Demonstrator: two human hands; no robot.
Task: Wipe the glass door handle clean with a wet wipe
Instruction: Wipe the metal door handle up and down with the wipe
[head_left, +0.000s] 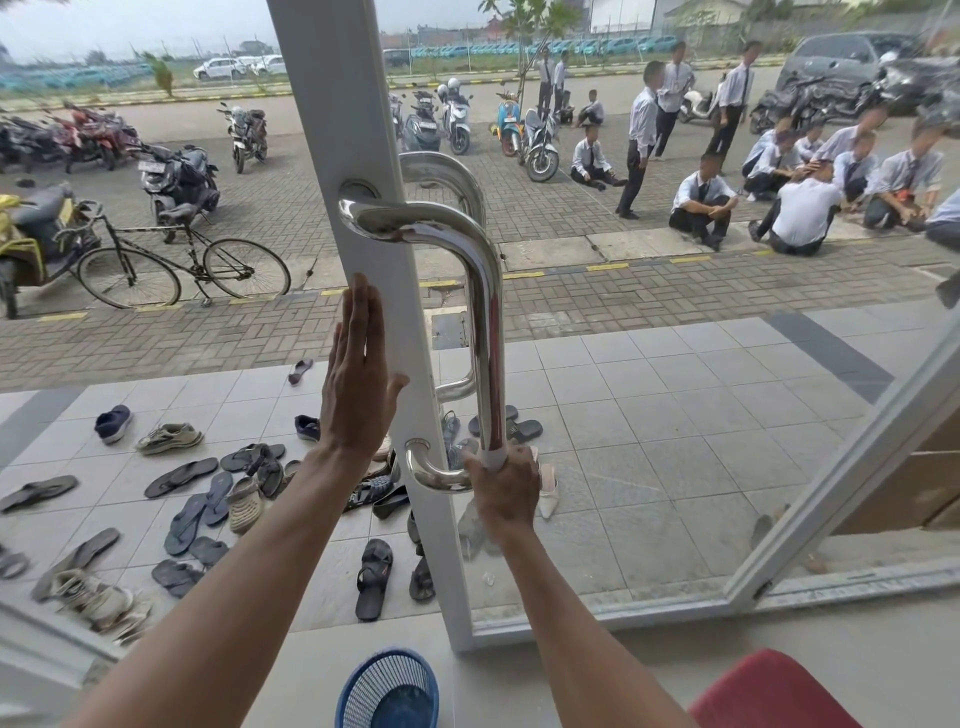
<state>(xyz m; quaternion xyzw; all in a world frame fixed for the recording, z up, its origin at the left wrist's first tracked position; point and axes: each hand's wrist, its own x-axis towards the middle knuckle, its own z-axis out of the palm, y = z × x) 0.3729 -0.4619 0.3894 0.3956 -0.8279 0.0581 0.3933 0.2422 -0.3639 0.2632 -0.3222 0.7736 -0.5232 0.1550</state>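
Blue basket (388, 691) sits below the door handle (487, 312), with your hands up at the door.
Your right hand (504, 491) curls round the white wet wipe (493, 460) at the handle's lower bend. Your left hand (358, 384) lies flat, fingers straight, on the white door frame (332, 104) just left of the handle.
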